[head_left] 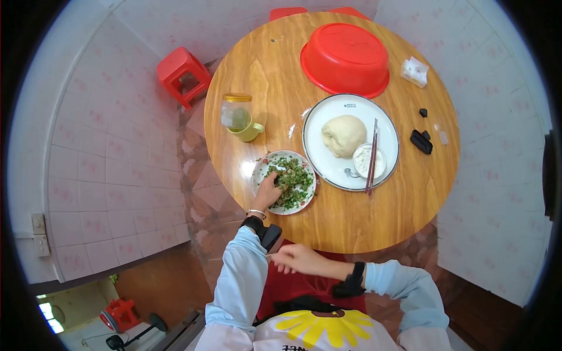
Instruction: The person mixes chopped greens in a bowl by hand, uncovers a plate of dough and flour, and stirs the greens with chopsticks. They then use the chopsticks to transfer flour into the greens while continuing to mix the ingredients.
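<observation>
My left hand [268, 191] reaches into a patterned white bowl [256, 190] at the table's near edge. Its fingers are bent into a chopped green filling [293, 178], which partly hides the fingertips. My right hand [295, 259] is off the table, beside my left forearm, with its fingers curled together. A thin pale bit shows at its fingertips by the left sleeve [240, 263]; what it is I cannot make out. Right of the bowl, a large white plate [316, 167] carries a lump of dough [345, 134], a small bowl of white powder [363, 159] and chopsticks [372, 158].
An upturned red basin [345, 55] stands at the back of the round wooden table [263, 64]. A jar with a yellow lid [237, 108] and a yellow-green mug [250, 130] are on the left. Tissues [415, 71] and black items [421, 141] lie right. A red stool [184, 76] is on the floor.
</observation>
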Motion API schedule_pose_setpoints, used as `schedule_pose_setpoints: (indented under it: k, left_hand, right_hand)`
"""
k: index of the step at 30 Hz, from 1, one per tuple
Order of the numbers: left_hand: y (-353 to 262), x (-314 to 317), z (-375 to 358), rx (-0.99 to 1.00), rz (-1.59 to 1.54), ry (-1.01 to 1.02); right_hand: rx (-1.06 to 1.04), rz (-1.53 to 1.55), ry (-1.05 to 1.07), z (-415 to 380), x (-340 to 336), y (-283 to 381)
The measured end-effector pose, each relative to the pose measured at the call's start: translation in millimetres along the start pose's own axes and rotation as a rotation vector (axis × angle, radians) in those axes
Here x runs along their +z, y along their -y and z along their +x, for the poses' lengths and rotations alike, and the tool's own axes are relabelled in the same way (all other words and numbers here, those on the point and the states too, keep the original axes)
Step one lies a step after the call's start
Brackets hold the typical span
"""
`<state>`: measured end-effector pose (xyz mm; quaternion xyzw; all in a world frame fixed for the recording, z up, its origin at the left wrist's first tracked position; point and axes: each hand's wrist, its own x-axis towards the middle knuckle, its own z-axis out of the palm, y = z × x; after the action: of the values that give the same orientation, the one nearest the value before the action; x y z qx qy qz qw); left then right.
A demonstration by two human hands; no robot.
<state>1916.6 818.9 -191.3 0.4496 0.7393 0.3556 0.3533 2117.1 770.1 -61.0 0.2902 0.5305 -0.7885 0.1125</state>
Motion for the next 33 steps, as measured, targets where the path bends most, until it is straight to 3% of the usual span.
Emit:
schedule_pose_setpoints:
  k: [3,6,11,15,17,20,23,26,33]
  left_hand:
    - [-2,5,1,-0.024,-0.073,-0.028]
    - [-8,4,0,-0.060,-0.049,-0.045]
    - [-8,5,-3,-0.042,-0.170,-0.080]
    - [-15,5,-10,-0.154,-0.148,-0.076]
    - [-10,2,-10,-0.204,-0.147,-0.088]
    - [-4,7,-11,-0.128,-0.175,-0.127]
    - [-16,-2,-7,-0.227,-0.181,-0.073]
    - [-9,3,-3,-0.129,-0.089,-0.130]
    - [0,-2,4,-0.204,-0.203,0.002]
  right_hand:
    - [0.212,0.197,0.043,9,-11,-9]
    - [0.126,0.473,0.081,20,-4,1]
    - [0.174,0.536,0.013,46,-8,-13]
    - [0.209,0.497,-0.045,44,-11,-9]
    - [0.217,0.512,-0.038,46,-12,-7]
    - [0.252,0.535,-0.029,47,-17,-5]
    - [0.271,0.580,0.018,52,-19,-7]
    - [0.260,0.647,0.070,52,-22,-8]
    - [0.181,0.758,0.113,56,-13,-6]
